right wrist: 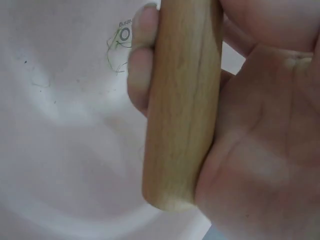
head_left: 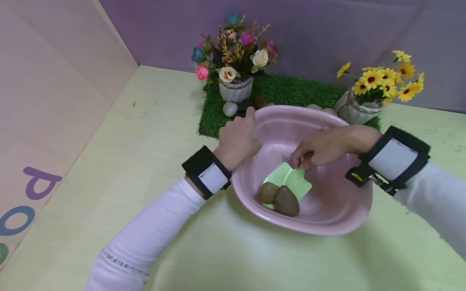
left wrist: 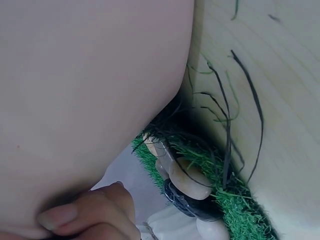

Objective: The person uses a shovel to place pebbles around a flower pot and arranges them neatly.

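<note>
A pink plastic basin (head_left: 338, 210) is tilted on the table. My left hand (head_left: 238, 137) grips its left rim; in the left wrist view its curled fingers (left wrist: 100, 215) show against the basin's outer wall (left wrist: 90, 85). Inside the basin, my right hand (head_left: 324, 147) holds a small shovel by its wooden handle (right wrist: 185, 110), fingers wrapped round it. The shovel's light green blade (head_left: 289, 176) points down toward the near left side of the basin. Two stones, a light brown one (head_left: 268, 192) and a dark brown one (head_left: 287, 201), lie on or against the blade; the contact cannot be made out.
Behind the basin lies a strip of artificial grass (head_left: 295, 89). On it stand a pot of mixed flowers (head_left: 236, 89) and a leaning pot of yellow sunflowers (head_left: 354, 107). A pale stone (head_left: 229, 109) and several others sit there. Loose grass strands (left wrist: 255, 110) lie on the table.
</note>
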{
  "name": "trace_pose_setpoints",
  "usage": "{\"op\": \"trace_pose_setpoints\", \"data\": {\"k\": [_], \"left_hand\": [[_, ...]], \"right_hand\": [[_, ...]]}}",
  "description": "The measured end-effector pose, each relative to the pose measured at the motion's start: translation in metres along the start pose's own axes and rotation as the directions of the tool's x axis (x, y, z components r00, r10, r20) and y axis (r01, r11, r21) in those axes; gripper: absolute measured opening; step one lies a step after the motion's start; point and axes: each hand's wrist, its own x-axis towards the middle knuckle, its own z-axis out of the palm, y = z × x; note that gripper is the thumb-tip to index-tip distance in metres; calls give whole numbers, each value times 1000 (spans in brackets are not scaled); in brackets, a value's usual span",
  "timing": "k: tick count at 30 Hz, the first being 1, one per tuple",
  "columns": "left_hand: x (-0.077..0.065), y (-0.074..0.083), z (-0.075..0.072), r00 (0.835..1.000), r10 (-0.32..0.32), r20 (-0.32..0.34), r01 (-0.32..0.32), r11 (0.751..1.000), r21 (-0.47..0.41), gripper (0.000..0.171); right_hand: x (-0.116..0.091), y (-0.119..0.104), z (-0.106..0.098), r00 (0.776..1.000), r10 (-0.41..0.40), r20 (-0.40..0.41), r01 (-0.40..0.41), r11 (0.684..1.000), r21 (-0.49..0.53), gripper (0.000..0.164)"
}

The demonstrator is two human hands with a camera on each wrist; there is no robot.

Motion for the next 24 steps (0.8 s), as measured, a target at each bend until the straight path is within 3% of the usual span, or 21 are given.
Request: {"op": "trace_pose_setpoints", "data": {"k": [3,9,12,18,24], "left_hand": [[0,0,1,1000,-5,1,5,1000,6,49],[0,1,2,1000,-2,-14,2,1000,16,50],[1,1,2,1000,-3,-13,3,1000,20,50],[1,0,2,1000,-1,-5,1,1000,16,50],[1,0,2,1000,11,-13,-11,1000,13,49]], "right_hand": [[-2,0,2,1000,-7,11,6,999,35,16],[-6,-1,4,1000,24,18,-23,1000,-15,14],[-9,-1,3,997,47,56,-49,999,24,16],[-9,2,-1,988,-21,155,-5,986,165,10],[-14,6,-1,992,4,123,-28,981,194,20]]}}
